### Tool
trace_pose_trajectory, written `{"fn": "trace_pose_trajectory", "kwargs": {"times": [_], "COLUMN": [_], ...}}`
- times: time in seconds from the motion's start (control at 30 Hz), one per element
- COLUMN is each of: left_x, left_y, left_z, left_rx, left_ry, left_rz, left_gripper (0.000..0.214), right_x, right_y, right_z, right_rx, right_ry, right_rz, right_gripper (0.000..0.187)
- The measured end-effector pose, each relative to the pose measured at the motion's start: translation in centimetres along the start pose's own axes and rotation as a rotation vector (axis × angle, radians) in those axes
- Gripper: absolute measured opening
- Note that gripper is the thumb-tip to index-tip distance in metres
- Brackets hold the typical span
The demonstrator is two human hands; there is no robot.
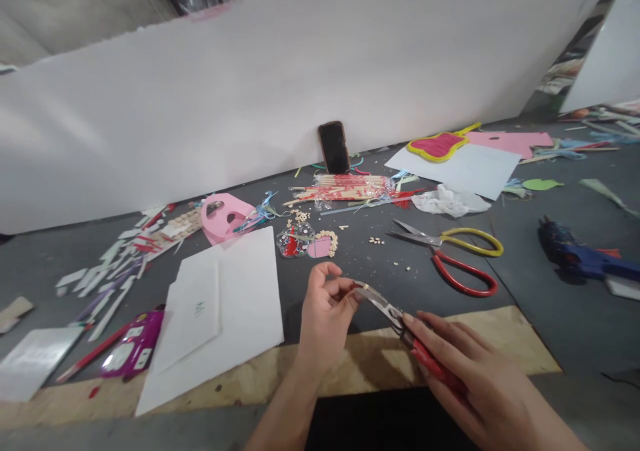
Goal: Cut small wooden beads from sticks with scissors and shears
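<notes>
My right hand [465,371] is wrapped round a pair of red-handled pliers [389,312], whose long metal jaws point up and left. Close to the jaw tips, my left hand [327,304] has thumb and forefinger pinched together; what lies between them is too small to make out. A tiny pale bit [367,287] shows at the jaws. Beyond my hands, a pink piece [320,247] is partly edged with small pale pieces [334,241]. More cut bits [376,241] lie loose nearby. Yellow-and-red-handled scissors [440,241] lie spread apart to the right.
White sheets [250,304] and a purple case [133,344] lie left, beside paper strips [113,257] and a pink mask shape [225,221]. Packed sticks [350,187] and a phone [334,147] are at the back. A blue glue gun [583,254] lies right.
</notes>
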State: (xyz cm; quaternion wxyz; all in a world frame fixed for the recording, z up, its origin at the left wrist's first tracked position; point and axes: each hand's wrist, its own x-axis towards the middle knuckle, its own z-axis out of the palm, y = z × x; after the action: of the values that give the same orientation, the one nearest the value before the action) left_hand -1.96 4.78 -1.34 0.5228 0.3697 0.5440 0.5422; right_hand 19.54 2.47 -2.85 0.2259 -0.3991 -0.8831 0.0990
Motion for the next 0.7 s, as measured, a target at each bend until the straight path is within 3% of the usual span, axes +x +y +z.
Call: {"fn": "trace_pose_trajectory", "kwargs": {"times": [0.3, 0.5, 0.7], "left_x": [-0.2, -0.1, 0.1], "left_y": [0.4, 0.2, 0.4], "left_z": [0.4, 1.2, 1.3], "left_rx": [0.018, -0.013, -0.060], "left_ry": [-0.014, -0.006, 0.020], "left_rz": [0.013, 0.060, 0.069], "left_gripper": [0.038, 0.037, 0.038], "right_x": [-0.1, -0.1, 0.8], "right_y": [0.1, 0.3, 0.8], "right_z": [0.6, 0.7, -0.1], "right_rx": [-0.071, -0.133, -0.108], "right_ry": [0.072, 0.068, -0.050], "right_rz": [0.090, 0.078, 0.109], "right_gripper": [0.061, 0.030, 0.031]}}
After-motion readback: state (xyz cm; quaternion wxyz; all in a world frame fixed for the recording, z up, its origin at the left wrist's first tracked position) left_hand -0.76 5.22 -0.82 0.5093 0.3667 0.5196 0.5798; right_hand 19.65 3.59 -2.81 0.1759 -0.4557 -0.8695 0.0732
